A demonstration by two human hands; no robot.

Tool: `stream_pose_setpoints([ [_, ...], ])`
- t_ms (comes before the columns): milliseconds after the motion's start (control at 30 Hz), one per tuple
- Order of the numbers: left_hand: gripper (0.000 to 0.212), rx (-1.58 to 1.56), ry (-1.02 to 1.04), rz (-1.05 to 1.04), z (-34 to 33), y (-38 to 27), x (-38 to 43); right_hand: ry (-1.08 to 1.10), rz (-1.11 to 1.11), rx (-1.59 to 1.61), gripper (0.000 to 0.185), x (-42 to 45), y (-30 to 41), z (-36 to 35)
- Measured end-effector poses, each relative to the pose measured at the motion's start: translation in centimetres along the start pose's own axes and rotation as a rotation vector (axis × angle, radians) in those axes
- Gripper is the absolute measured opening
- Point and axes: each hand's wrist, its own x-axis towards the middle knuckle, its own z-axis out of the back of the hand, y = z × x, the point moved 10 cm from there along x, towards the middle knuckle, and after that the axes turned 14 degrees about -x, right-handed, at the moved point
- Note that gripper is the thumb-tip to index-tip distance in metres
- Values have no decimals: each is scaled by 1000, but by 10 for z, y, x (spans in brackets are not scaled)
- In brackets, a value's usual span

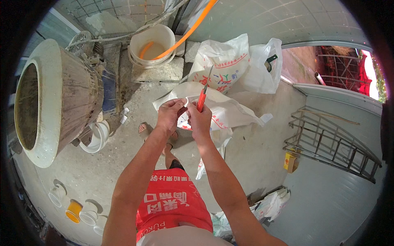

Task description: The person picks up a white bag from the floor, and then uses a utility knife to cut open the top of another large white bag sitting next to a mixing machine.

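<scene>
My left hand (169, 114) pinches the edge of a white woven plastic sack (234, 106) printed in red and blue. Beside it, my right hand (200, 120) grips the orange-red handle of a knife (201, 100), whose narrow blade points away from me. The fingertips of that same hand also meet the sack's edge, close to the left ones. Fingers cover the exact spot being held. Just beyond, a fuller printed sack (220, 63) stands upright near the wall. Against it rests a white plastic bag (257, 78) with a green-handled tool showing at its mouth.
A concrete mixer drum (77, 92) looms at left, above a white bucket (103, 135). An orange hose (192, 27) runs into a larger bucket (135, 49). Small pails (89, 213) stand lower left. At right are a metal frame (326, 141), a yellow box (290, 161) and sacks (274, 203).
</scene>
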Motion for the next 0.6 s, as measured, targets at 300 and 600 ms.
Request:
stream_pose_setpoints([
  [300, 17, 8, 6, -27, 2, 1, -1, -31, 40, 111, 14, -4, -3, 1],
  [600, 15, -48, 17, -37, 1, 1, 2, -116, 191, -1, 10, -15, 17, 17],
])
